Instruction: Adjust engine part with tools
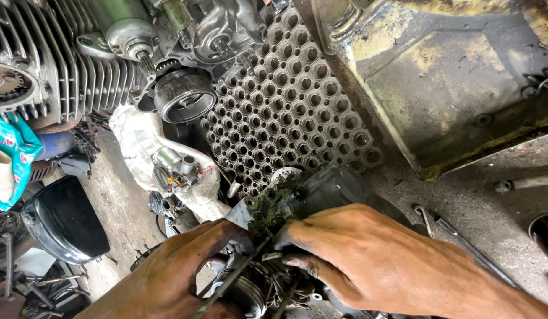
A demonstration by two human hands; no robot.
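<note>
My left hand (188,266) and my right hand (357,257) meet low in the middle of the head view over a dirty, oily engine part (309,192) with greenish grime. The fingers of my left hand pinch a thin metal rod (232,277) that runs down to the lower left. My right hand's fingertips press on the same greasy part where the rod meets it. Below the hands a round ribbed metal piece (247,295) shows, partly hidden.
A black rubber mat with round holes (286,100) lies ahead. A finned engine block (67,65) with a round rotor (184,94) sits upper left, a rusty metal tray (451,88) upper right. A carburettor (176,168) rests on white cloth. Wrenches (457,233) lie right.
</note>
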